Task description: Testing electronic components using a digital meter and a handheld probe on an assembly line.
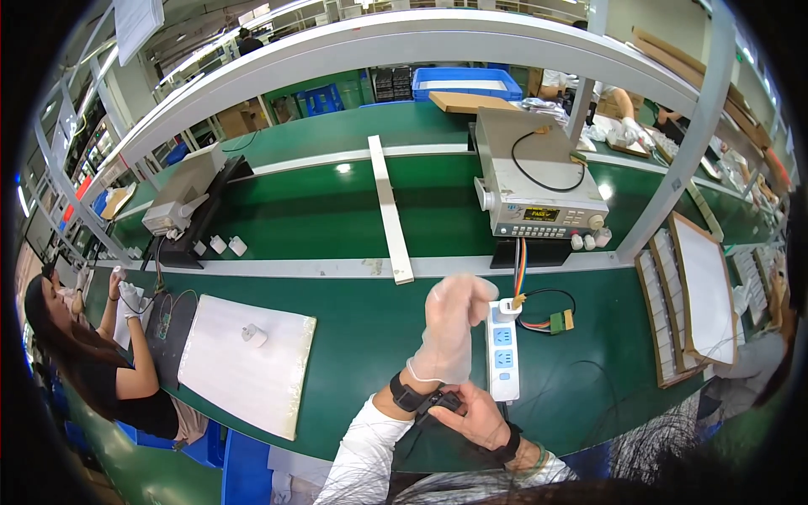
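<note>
Green workbench (362,337), both hands above it by the near edge. From my end the left hand (453,328) wears a translucent glove, fingers curled over; I can't tell whether anything is inside them. Right hand (481,421) is bare, fingertips closed on the black wrist unit (439,402), which sits strapped at the left wrist. Just right of the glove: white power strip (503,379), white plug-in adapter (508,310) at its far end. Containers: stacked cardboard trays (682,377) at the right edge, lower ones with rows of white pieces too small for me to identify, top one flat white. Beyond the back edge, blue plastic bin (465,95), something white inside. Toward the left edge, white mat (244,379) carrying one white plug (254,335).
</note>
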A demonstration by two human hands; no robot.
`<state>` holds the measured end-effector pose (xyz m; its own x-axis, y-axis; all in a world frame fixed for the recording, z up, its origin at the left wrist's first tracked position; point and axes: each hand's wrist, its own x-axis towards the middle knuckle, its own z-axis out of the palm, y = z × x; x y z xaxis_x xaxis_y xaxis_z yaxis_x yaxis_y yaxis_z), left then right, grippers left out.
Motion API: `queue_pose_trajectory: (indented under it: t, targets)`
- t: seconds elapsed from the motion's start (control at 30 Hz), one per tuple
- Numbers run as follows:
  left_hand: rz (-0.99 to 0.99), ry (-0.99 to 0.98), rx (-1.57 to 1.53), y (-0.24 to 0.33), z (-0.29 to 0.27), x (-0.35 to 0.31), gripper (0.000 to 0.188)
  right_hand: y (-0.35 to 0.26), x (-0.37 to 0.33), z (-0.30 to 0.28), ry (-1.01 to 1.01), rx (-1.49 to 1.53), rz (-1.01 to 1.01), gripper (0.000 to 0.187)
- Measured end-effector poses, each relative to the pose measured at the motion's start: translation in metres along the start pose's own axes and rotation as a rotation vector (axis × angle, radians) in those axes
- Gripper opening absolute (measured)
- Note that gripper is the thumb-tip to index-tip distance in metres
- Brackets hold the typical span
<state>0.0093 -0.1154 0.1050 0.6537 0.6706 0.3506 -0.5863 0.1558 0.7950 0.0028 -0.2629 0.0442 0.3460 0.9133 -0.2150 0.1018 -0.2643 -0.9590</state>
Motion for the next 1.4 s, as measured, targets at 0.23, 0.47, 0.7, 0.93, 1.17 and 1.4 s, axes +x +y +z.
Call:
queue_pose_trajectory:
  t: [0.23, 0.47, 0.7, 0.93, 1.17, 1.4]
  targets:
    - [0.939, -0.406, 1.154, -0.003, -0.002, 0.007, 0.004, 0.013, 0.0, -0.011, 0.004, -0.139, -0.09, 0.039]
    - [0.539, -0.446, 1.206, -0.068, -0.026, 0.023, 0.012, 0.016, -0.006, -0.089, 0.254, 0.092, -0.224, 0.029]
    - [0.018, -0.223, 0.861, -0.12, -0.057, 0.002, 0.018, 0.06, 0.038, -0.147, 0.234, 0.627, -0.096, 0.019]
    - [-0.051, -0.153, 0.799, -0.112, -0.052, 0.002, 0.02, 0.084, 0.056, -0.135, 0.15, 0.711, -0.037, 0.019]
    - [0.046, -0.118, 0.797, -0.111, -0.053, 0.002, 0.018, 0.087, 0.056, -0.132, 0.152, 0.638, -0.042, 0.016]
    - [0.014, -0.058, 0.702, -0.111, -0.057, 0.004, 0.02, 0.087, 0.058, -0.131, 0.164, 0.633, -0.054, 0.016]
